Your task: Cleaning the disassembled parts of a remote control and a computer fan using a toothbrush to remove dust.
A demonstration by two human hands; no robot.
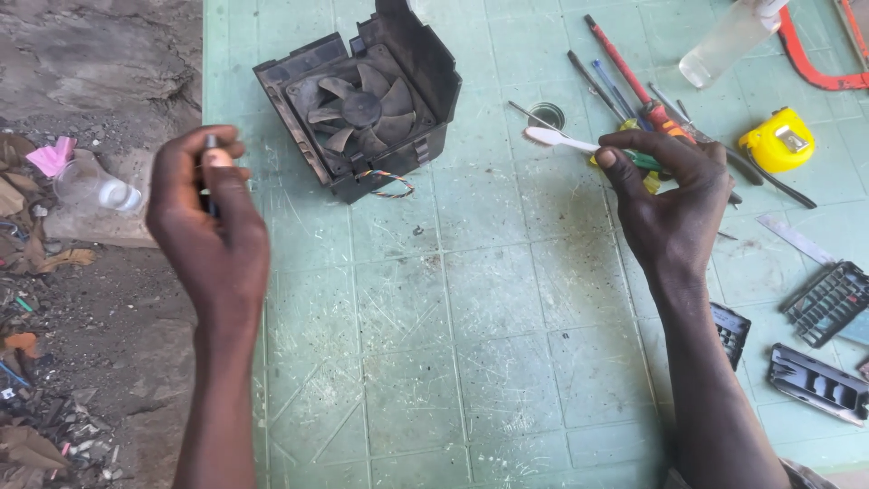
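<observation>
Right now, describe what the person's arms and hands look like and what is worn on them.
Both forearms are bare: no sleeves, gloves, watch, rings or bands show on the left hand or the right hand. The nails are short and unpainted. At the bottom right edge, by the right elbow, a small strip of patterned cloth shows, too little to tell what garment it is.

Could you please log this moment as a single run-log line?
left hand: grips small dark tool | right hand: holds toothbrush | fan housing: on green mat, untouched
</observation>
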